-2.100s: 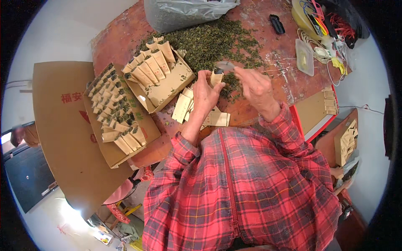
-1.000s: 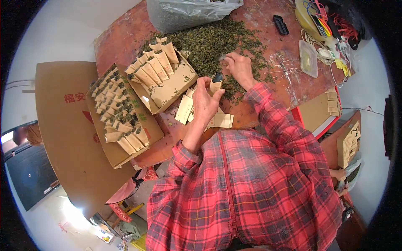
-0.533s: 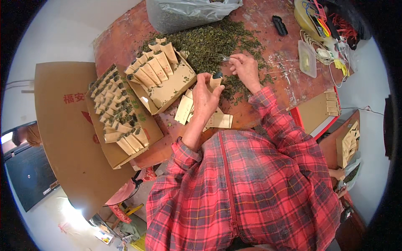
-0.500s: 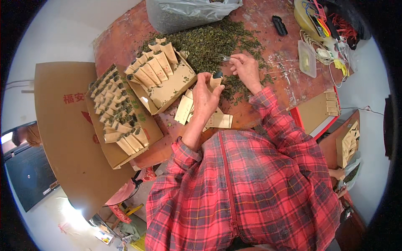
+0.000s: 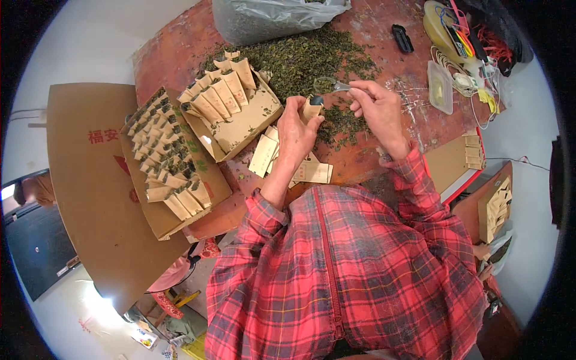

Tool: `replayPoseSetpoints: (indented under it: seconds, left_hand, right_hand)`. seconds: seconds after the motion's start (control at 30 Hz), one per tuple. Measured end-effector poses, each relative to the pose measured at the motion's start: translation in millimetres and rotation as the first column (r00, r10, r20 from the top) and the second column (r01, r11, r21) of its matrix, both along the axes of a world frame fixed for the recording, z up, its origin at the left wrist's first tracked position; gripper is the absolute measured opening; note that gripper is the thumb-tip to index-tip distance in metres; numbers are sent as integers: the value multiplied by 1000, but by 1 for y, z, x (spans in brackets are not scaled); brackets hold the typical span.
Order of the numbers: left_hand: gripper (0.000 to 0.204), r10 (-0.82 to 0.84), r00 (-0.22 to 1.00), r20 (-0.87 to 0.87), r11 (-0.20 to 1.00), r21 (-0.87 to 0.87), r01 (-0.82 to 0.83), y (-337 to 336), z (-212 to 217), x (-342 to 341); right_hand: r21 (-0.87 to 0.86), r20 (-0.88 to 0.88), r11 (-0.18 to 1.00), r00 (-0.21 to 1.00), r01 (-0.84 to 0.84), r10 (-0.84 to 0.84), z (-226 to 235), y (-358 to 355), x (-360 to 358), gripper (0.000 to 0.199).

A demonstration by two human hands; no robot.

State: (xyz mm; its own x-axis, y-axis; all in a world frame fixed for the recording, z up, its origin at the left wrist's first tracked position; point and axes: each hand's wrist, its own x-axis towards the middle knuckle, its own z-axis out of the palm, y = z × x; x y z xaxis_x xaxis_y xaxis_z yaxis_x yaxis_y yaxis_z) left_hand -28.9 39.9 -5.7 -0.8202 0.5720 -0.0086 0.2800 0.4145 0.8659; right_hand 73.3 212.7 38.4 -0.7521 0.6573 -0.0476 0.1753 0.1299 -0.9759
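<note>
My left hand is closed around a small brown paper packet, held upright with its mouth up and dark inside. My right hand pinches the handle of a clear spoon. The spoon's see-through bowl lies over the edge of a heap of dried green leaves, just above and right of the packet. Below my left hand, flat paper packets lie loosely piled on the reddish table.
A cardboard tray of leaf-filled packets stands left of the heap. Beside it, another box holds many more. A plastic bag of leaves is at the back. A black case and clear container lie at right.
My right hand has moved right and slightly toward me, drawing the spoon out of the leaves so its bowl shows. My left hand still holds the packet in nearly the same place.
</note>
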Motion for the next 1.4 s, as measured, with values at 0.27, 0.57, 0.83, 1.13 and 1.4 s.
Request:
replayPoseSetpoints:
  seconds: [0.27, 0.57, 0.83, 1.13, 1.4]
  left_hand:
    - [52, 7, 1000, 20, 1000, -14, -6, 5, 2, 1]
    - [51, 9, 1000, 20, 999, 38, -9, 4, -3, 2]
    - [50, -1, 1000, 9, 999, 52, 0, 5, -7, 1]
    - [50, -1, 1000, 23, 999, 49, 0, 4, -5, 2]
    - [50, -2, 999, 42, 999, 38, 0, 2, -5, 1]
  right_hand:
    - [431, -6, 896, 992, -108, 122, 11, -9, 8, 19]
    - [835, -63, 541, 961, -96, 269, 8, -18, 8, 23]
    - [882, -83, 466, 953, -67, 293, 0, -20, 8, 28]
    - [883, -99, 467, 949, -54, 298, 8, -20, 11, 32]
    - [883, -101, 467, 950, -52, 296, 7, -18, 12, 28]
